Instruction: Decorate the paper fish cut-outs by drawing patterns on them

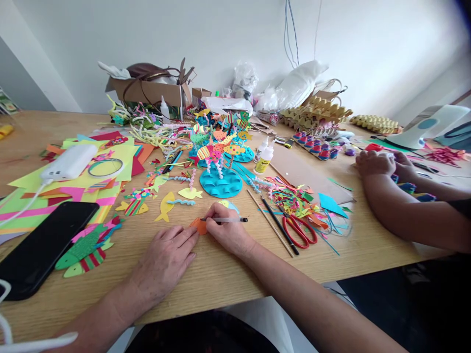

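My right hand (227, 230) is closed around a pen (233, 220), its tip on a small orange paper piece (200, 226). Flat on the wood lies my left hand (167, 252), fingers stretched out, with the fingertips at the orange piece's lower left edge. Part of that piece is hidden by my fingers. Just beyond are a yellow paper fish (165, 206) with a blue twisted strip and a pale yellow fish (190, 194) with a pink one. A striped paper fish (135, 206) lies farther left. Behind my hands stands a blue scalloped base (221, 183) bearing paper fish on twisted stems.
Red-handled scissors (300, 230), a black pencil (281, 228) and a wooden stick (270, 223) lie right of my hand. A glue bottle (264, 159) stands behind. At left are a black phone (47, 247) and coloured paper (127, 169). Another person's hands (377, 164) work at right.
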The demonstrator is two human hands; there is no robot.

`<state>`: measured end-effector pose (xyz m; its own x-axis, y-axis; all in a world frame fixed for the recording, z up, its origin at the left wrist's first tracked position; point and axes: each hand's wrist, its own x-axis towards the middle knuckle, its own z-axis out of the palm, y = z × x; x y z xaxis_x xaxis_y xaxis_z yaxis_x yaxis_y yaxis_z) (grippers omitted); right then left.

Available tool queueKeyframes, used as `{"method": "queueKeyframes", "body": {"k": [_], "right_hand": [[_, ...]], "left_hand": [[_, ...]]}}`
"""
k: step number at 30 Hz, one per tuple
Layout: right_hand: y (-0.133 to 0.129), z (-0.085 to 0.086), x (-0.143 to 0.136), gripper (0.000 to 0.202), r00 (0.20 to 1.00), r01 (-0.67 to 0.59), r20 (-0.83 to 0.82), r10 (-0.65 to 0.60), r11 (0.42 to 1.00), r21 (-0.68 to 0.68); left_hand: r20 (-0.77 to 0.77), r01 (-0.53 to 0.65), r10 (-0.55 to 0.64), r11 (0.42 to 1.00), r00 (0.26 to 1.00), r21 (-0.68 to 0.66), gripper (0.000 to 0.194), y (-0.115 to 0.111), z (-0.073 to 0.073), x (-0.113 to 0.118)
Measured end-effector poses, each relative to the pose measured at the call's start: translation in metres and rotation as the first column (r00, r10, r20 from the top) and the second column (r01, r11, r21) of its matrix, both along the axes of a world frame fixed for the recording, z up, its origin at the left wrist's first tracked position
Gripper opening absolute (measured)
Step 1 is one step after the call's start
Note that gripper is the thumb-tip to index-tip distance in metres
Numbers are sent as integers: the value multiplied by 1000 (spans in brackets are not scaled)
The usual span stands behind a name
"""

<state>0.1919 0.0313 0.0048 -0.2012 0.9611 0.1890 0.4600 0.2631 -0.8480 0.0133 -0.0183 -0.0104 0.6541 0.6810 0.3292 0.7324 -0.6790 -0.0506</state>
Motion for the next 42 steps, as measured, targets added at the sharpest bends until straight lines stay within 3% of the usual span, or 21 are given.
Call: {"method": "queueKeyframes", "body": {"k": [15, 24, 31, 42], "right_hand": [[2, -3, 0, 11, 1000, 23, 18, -23, 1000, 0], [-4, 1, 2, 7, 996, -8, -88, 7, 1000, -12], [-10, 5, -4, 9, 995, -100, -11, 100, 994, -43], [-10, -1, -5, 10, 993, -106, 39, 107, 994, -21]], "left_hand": [[-4, 11, -11, 1000, 1000, -8, 31, 0, 2, 0], [6, -65, 65, 997, 998, -42, 33, -3, 1, -1], [19, -72, 75, 987, 997, -145, 35, -2, 7, -2], [-38, -66, 62, 993, 997, -93, 38, -4, 5, -4]]}}
